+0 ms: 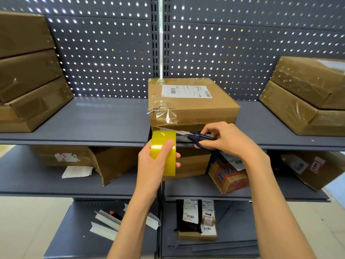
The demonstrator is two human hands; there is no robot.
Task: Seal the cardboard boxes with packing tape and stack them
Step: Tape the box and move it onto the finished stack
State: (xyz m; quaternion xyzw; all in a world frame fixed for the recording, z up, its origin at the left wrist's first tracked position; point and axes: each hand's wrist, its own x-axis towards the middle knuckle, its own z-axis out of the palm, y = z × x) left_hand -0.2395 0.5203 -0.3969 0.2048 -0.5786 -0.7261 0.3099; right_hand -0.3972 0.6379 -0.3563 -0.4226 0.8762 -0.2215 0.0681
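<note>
A cardboard box (192, 103) with a white label (186, 91) is shown on the upper shelf (93, 120), centre of view. Directly at its 6 o'clock, a yellow tape roll (164, 152) is gripped by the left hand (155, 165), whose fingers (165, 146) are curled round it. At the roll's 3 o'clock, dark-handled scissors (197, 138) are held by the right hand (229, 141), fingers curled round the handles, blade tips beside the roll's top edge. Taped boxes are stacked at 9 o'clock (28, 71) and 3 o'clock (306, 94).

grey pegboard (112, 58); printed carton (228, 177)
</note>
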